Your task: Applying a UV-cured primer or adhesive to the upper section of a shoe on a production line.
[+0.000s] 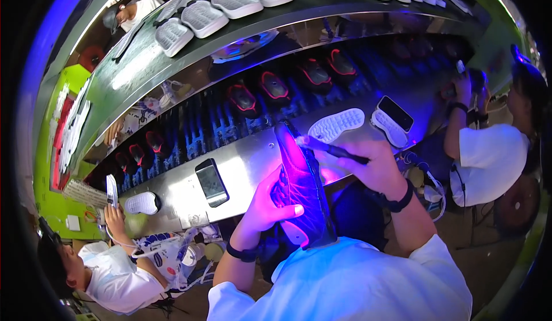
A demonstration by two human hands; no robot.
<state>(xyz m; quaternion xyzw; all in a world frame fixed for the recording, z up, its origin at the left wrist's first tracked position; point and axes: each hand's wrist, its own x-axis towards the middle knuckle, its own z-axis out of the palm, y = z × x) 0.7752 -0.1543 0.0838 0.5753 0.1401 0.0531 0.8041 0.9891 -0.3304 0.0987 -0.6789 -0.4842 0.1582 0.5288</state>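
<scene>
A dark shoe upper (pixel 305 197) on edge, lit pink and purple, is gripped by my left hand (pixel 267 203), the thumb lying across its side. The far end of the upper points away from me over the metal ledge. My right hand (pixel 374 165) is wrapped around a dark-handled brush (pixel 339 150). The brush's head meets or nearly meets the upper's edge; glare hides the exact contact. Just beyond the brush, a white shoe sole (pixel 336 125) lies on the ledge.
A phone (pixel 395 114) overlaps another white sole (pixel 388 130); a second phone (pixel 212 182) lies left. Red-edged shoe uppers (pixel 242 99) sit on the dark, slotted conveyor. Several white soles (pixel 236 3) line the green upper shelf. Co-workers sit left (pixel 121 272) and right (pixel 494 160).
</scene>
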